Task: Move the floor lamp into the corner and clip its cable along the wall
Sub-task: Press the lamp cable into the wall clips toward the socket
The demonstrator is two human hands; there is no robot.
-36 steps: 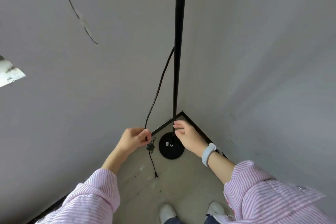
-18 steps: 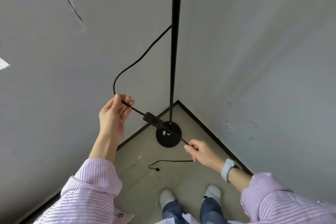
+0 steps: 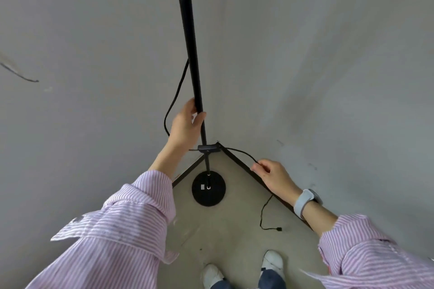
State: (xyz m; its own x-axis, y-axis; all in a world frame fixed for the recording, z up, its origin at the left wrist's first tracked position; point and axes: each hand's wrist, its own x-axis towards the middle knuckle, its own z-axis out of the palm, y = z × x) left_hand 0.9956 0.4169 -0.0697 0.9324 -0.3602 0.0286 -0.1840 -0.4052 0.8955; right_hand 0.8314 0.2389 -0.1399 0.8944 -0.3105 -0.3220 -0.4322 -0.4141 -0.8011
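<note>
A black floor lamp stands in the corner, its thin pole (image 3: 187, 30) rising from a round base (image 3: 208, 191) on the floor. My left hand (image 3: 186, 125) wraps around the pole at mid height. A black cable (image 3: 175, 98) hangs from the pole, loops behind that hand and runs through an inline switch (image 3: 207, 148) in front of the pole. My right hand (image 3: 273, 176) pinches the cable to the right of the switch, close to the right wall. Below it the cable drops to a small plug end (image 3: 279, 229) lying on the floor.
Two grey walls meet at the corner (image 3: 217, 143) with a dark skirting strip (image 3: 244, 166) along the floor. A black mark (image 3: 21, 74) shows on the left wall. My white shoes (image 3: 272, 261) stand on the concrete floor just behind the lamp base.
My left hand let go of the cable and moved right onto the lamp pole. My right hand carried the cable up and right toward the right wall; the switch now hangs in front of the pole.
</note>
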